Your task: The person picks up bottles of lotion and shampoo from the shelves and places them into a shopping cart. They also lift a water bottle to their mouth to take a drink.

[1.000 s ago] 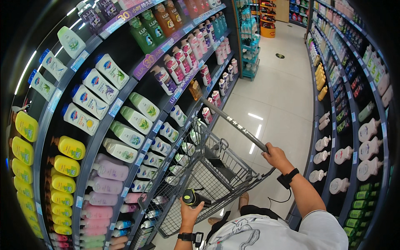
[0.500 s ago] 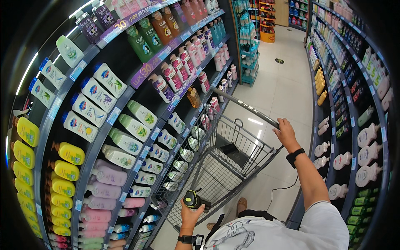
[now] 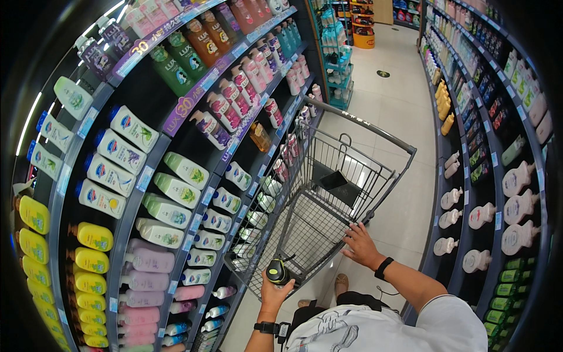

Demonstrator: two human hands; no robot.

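Note:
My left hand (image 3: 275, 292) is wrapped round a black bottle (image 3: 278, 271) with yellow-green accents on its top, held over the near end of the shopping cart (image 3: 328, 226). My right hand (image 3: 361, 244) is at the cart's near side rail, fingers spread and holding nothing; whether the fingertips rest on the rail I cannot tell. At the far end runs the cart's grey handle (image 3: 375, 127), with no hand on it. The wire basket stands at an angle across the aisle, and a dark flat object (image 3: 334, 179) lies near the handle end.
Close on the left, a shelf unit (image 3: 120, 234) holds rows of wash bottles, including yellow bottles (image 3: 95, 236) and white bottles (image 3: 119, 149). Another shelf (image 3: 494, 176) lines the right side. Pale floor tiles (image 3: 390, 100) lead to a teal rack (image 3: 339, 70) and an orange stand (image 3: 363, 38).
My right hand has let go of the cart handle and come back toward me, to the near side rail. The cart has turned slightly. My left hand still holds the bottle.

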